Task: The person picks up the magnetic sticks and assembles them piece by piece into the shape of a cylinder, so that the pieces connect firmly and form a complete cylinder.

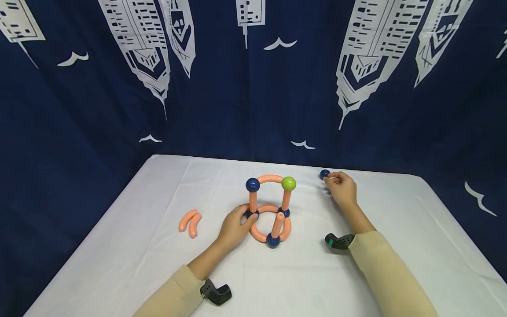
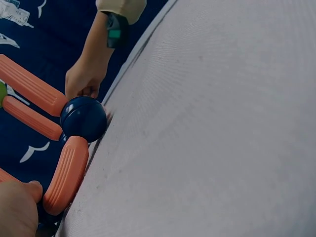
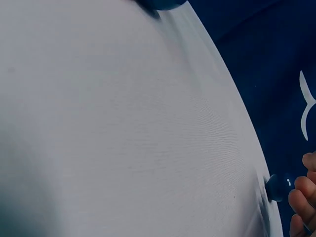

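Over at nine o'clock on the counter (image 1: 130, 246), two loose curved pieces (image 1: 190, 223) lie side by side, touching, long axes running roughly from six towards one o'clock, well apart from the build.

Next, the left hand (image 1: 234, 229) sits at the structure's (image 1: 269, 211) eight o'clock corner, fingers curled round the low dark ball (image 1: 250, 214) and the foot of the upright stick there. That looks like a steadying hold, keeping the frame from tipping. The left wrist view shows a thumb against an orange stick (image 2: 66, 174) just below another dark ball (image 2: 84, 118).

The structure stands mid-counter: a flat ring on the cloth, upright sticks rising from it, an arch across the top between a dark ball and a green ball (image 1: 288, 183). The nearest stick, at six o'clock, leans and ends bare, no ball on top.

At two o'clock, near the counter's far edge, the right hand (image 1: 341, 188) pinches a small blue ball (image 1: 325, 174) between its fingertips. The ball rests on the cloth, clear of the frame.
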A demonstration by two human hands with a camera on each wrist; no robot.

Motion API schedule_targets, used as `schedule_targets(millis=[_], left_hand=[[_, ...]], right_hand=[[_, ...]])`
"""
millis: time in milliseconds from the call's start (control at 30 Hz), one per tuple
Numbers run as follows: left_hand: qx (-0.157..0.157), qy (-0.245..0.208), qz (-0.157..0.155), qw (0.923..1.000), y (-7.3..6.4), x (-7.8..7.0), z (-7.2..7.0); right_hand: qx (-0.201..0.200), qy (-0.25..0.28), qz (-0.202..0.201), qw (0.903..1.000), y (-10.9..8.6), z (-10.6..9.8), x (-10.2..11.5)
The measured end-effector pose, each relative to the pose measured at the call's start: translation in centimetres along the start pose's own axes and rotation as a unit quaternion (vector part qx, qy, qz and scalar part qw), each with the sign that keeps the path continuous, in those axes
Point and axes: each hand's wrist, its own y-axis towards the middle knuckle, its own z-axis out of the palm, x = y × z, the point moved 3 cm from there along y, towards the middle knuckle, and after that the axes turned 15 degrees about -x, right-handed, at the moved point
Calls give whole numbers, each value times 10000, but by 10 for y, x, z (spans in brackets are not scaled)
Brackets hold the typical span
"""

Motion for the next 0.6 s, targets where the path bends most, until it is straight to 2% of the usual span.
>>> schedule_targets(millis=[233, 600], left_hand=[[-23, 9, -7, 10000, 0, 1, 0], [-22, 0, -40, 10000, 0, 3, 0]], right_hand=[[-114, -249, 57, 9996, 5, 12, -3], [192, -892, 312, 9953, 10, 29, -13]])
